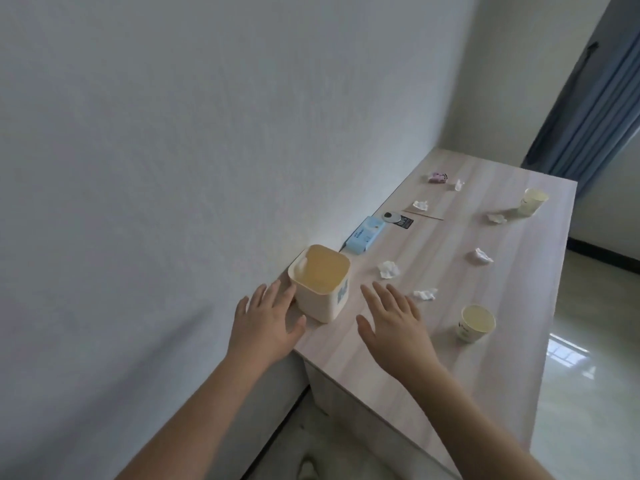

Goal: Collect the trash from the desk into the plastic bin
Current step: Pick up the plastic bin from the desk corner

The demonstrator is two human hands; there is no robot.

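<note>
Both hands empty, fingers spread, hovering over the near end of the pale wood-grain worktop point(450, 341). Left hand point(266, 320) just beside the cream square plastic bin point(320, 284), which stands by the wall at the near-left corner. Right hand point(394, 322) is the nearer one to the trash: the crumpled white tissue wad point(388, 270) lies just ahead of its fingertips, a second white wad point(425, 294) just right of them. Likely right-hand pick, bin to its left.

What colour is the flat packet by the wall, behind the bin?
Light blue with darker blue print, clearest in the head view: the packet lies just beyond the bin.
</note>
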